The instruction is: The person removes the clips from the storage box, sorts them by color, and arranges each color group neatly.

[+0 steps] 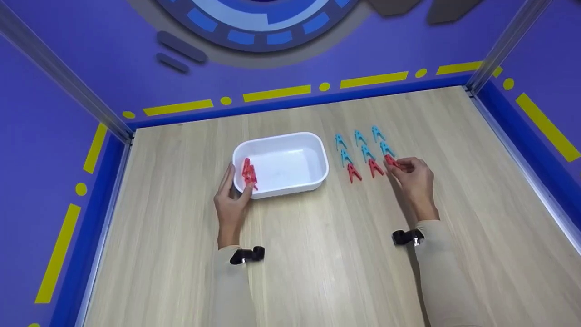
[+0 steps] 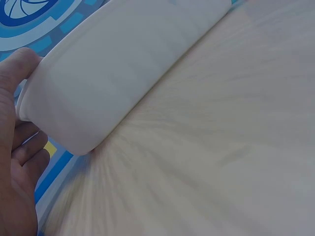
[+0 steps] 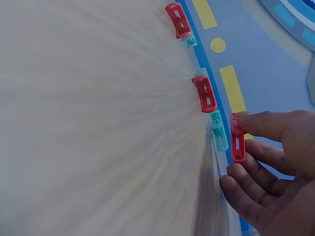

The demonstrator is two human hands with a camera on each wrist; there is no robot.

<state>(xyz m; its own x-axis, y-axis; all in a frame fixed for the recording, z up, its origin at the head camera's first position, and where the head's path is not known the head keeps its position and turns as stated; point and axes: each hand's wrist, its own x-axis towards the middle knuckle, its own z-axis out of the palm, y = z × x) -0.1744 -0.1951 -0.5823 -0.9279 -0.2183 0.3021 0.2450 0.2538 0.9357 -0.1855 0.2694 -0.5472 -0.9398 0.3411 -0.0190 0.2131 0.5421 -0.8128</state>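
Note:
A white plastic tub (image 1: 290,186) sits left of centre on the table, with a few red clothespins (image 1: 247,170) at its left end. My left hand (image 1: 229,206) grips that end, thumb at the front rim and fingers along the outer wall; the left wrist view shows the tub's side wall (image 2: 98,88). On the right, my right hand (image 1: 415,181) pinches a red clothespin (image 3: 238,142) between thumb and fingers. Beside it lie two more red clothespins, one in the middle (image 1: 375,168) and one at left (image 1: 353,173).
Several blue clothespins (image 1: 366,153) lie in two rows behind the red ones, right of the tub. The wooden tabletop (image 1: 308,254) is bounded by a purple-blue back wall (image 1: 272,72) and side walls. Each wrist wears a black camera strap.

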